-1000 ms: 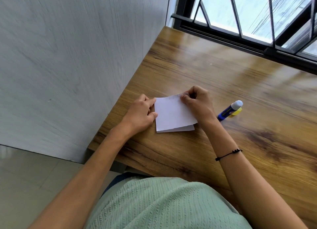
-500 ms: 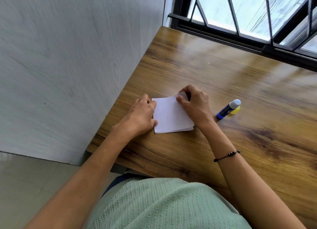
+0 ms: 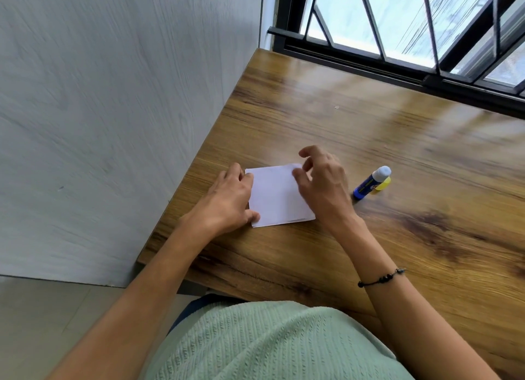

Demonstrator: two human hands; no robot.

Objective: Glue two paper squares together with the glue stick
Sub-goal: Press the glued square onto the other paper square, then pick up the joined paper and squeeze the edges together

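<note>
**Paper stack flat on table, glue stick lying beside it**

Glue stick lies on its side, long axis diagonal: white end pointing up-right toward window, blue end toward the person. Blue body w/ yellow label. Paper squares white, stacked, lower edges slightly offset, flat on wooden table near its left edge. Left hand palm-down, fingertips on stack's left edge. Right hand hovers over right side, fingers curled & apart, gripping nothing. Glue stick just right of that hand, not touching.
</note>
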